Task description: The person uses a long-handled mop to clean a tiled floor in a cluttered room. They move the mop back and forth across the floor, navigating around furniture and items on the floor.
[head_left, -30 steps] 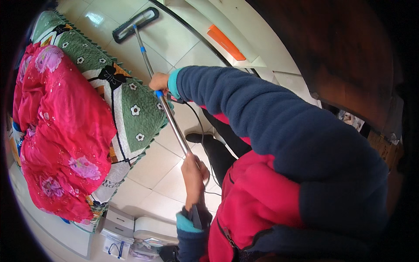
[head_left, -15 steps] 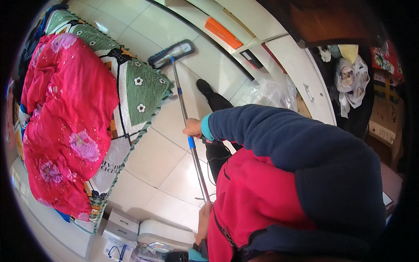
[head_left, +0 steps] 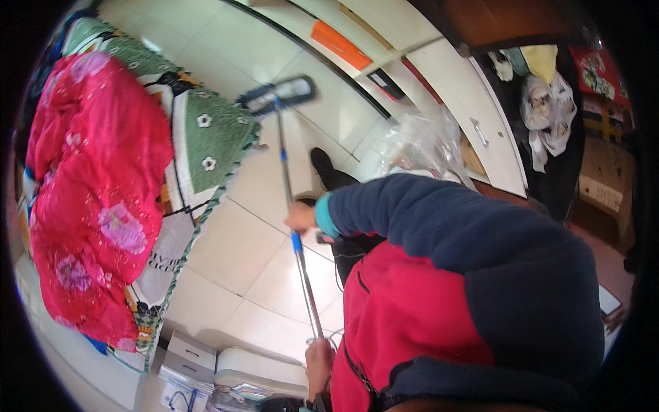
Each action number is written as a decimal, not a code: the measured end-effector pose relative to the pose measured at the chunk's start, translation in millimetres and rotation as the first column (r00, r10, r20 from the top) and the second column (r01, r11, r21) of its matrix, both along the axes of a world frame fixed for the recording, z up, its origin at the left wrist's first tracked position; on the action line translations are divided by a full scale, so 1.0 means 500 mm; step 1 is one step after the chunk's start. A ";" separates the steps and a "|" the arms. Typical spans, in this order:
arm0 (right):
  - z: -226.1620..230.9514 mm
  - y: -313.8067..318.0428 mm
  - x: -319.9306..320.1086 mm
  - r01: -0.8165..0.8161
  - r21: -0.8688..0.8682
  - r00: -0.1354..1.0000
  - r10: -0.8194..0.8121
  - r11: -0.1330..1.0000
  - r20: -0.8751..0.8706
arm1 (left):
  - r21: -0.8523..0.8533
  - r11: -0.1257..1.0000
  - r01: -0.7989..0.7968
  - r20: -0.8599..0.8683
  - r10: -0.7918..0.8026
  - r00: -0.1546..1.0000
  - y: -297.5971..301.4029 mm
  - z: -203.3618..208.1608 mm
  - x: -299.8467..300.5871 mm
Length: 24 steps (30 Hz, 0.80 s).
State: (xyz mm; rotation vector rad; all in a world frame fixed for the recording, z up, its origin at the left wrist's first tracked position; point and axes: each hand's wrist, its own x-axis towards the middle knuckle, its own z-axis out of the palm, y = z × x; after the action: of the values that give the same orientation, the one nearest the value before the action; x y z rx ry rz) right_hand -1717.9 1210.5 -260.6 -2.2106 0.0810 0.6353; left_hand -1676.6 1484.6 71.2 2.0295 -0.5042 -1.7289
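A flat mop has a grey, fringed head (head_left: 295, 89) lying on the tiled floor at the far side. Its metal pole (head_left: 307, 288) with blue collars slants back toward my body. Partway down the pole, just above a blue collar, my right hand (head_left: 300, 217) is closed around it. My left hand (head_left: 319, 358) grips the pole's near end, low in the picture beside my red jacket. The mop head rests between the bed's hanging green quilt (head_left: 223, 130) and the white cabinet (head_left: 473, 110).
A bright pink floral blanket (head_left: 103, 199) covers the bed on the left. Clear plastic bags (head_left: 425, 141) lie by the cabinet, near my dark shoe (head_left: 320, 159). A small drawer unit (head_left: 189, 357) stands at the bottom left. Cardboard boxes (head_left: 604, 182) are at the right.
The mop head has shifted right, away from the quilt, and slightly nearer. Both hands keep their hold on the pole. My shoe appears lower, and the whole view has shifted a little.
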 end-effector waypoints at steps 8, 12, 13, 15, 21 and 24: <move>-0.135 -0.358 0.135 0.618 -0.329 0.776 -0.622 0.714 0.109 | 0.165 0.902 -0.399 -0.300 0.431 0.851 -0.389 -0.174 0.018; -0.137 -0.371 0.119 0.739 -0.158 0.664 -0.747 0.655 0.007 | 0.303 0.925 -0.227 -0.247 0.307 0.919 -0.415 -0.141 0.033; -0.132 -0.352 0.109 0.736 -0.151 0.672 -0.740 0.660 0.040 | 0.314 0.924 -0.217 -0.266 0.306 0.914 -0.408 -0.124 0.039; -0.111 -0.306 0.098 0.744 -0.102 0.664 -0.748 0.660 0.009 | 0.336 0.926 -0.172 -0.235 0.260 0.937 -0.390 -0.089 0.056; -0.008 -0.196 0.070 0.953 0.301 0.146 -0.802 -0.044 -0.579 | 0.315 0.933 0.174 -0.138 -0.137 0.981 -0.320 -0.023 0.138; 0.018 -0.135 0.065 0.909 0.364 0.083 -0.766 -0.204 -0.638 | 0.304 0.909 0.285 -0.139 -0.254 0.957 -0.274 -0.009 0.180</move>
State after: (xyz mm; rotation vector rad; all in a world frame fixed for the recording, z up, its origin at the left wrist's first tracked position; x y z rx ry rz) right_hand -1685.6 1142.8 -251.8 -0.7474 1.1906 -0.0503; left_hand -1586.4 1347.6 66.7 2.1604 -0.5195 -2.1890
